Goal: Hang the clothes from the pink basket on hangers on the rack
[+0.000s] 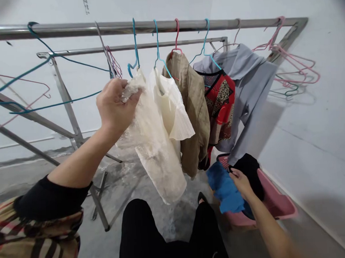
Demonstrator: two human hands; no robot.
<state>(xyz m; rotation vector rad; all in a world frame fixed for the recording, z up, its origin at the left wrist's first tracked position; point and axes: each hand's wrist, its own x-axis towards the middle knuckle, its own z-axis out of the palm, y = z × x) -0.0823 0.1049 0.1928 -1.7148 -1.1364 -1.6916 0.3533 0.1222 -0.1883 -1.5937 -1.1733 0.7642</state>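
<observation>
My left hand (115, 107) is raised and closed on the shoulder of a sheer cream lace garment (156, 153) that hangs from a blue hanger (135, 50) on the steel rail (69, 29). Down at the lower right, my right hand (241, 183) reaches into a pink laundry basket (280, 206), with its fingers closed on a blue cloth (226, 187) beside a black garment (251, 169). Next to the lace piece hang a white pleated top (173, 106), a tan shirt (194, 112), a red patterned top (220, 99) and a grey shirt (251, 82).
Empty blue and pink hangers (290, 65) hang on the rail's left and right ends. A second rail (127, 47) runs behind. The rack's slanted legs (70, 111) stand to the left on a concrete floor. A white wall (320, 144) is close on the right. My black-trousered legs (143, 238) are below.
</observation>
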